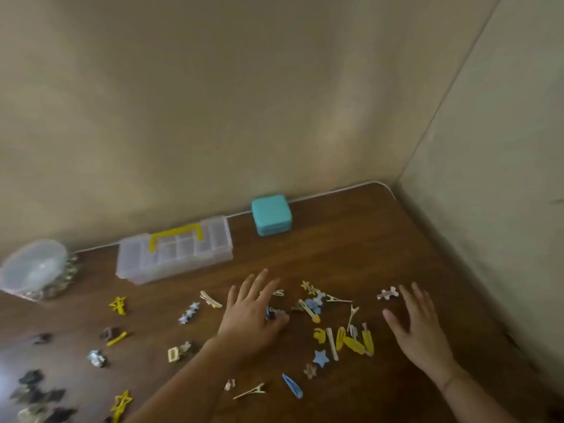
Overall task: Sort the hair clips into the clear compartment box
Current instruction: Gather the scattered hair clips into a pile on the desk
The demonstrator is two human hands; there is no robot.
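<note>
**hair clips spread for sorting, compartment box unopened**

nearest the viewer, a thin blue oval snap clip [292, 385] and a pale metal duckbill clip [250, 391] lie flat on the dark brown wooden table [351, 248], with a yellow open-star clip [120, 403] and a blurred cluster of dark clips [36, 392] at the lower left. the loose scatter suggests the clips were laid out singly so that each kind can be told apart.

above these, a flat blue star clip [321, 358] sits just below a group of yellow snap clips [355, 341] lying side by side, plausibly an early grouping by colour. the right hand [419, 334] hovers palm down just right of this group, fingers apart and extended, holding nothing; a small silver-pink clip [387, 293] lies near its fingertips. the left hand [250, 312] rests palm down in the middle of the spread, fingers apart and reaching forward; small blue and grey clips [273, 314] lie at its thumb side, and whether the thumb presses on one cannot be told. both hands appear placed to spread or pick among the clips.

farther back stands the clear plastic compartment box with yellow handle [175, 251], lid seemingly down, well apart from the clips and apparently without any sorted into it. left of it stands a clear round container [33, 268]; right of it, against the beige wall [213, 102], a turquoise square case [271, 214].
</note>
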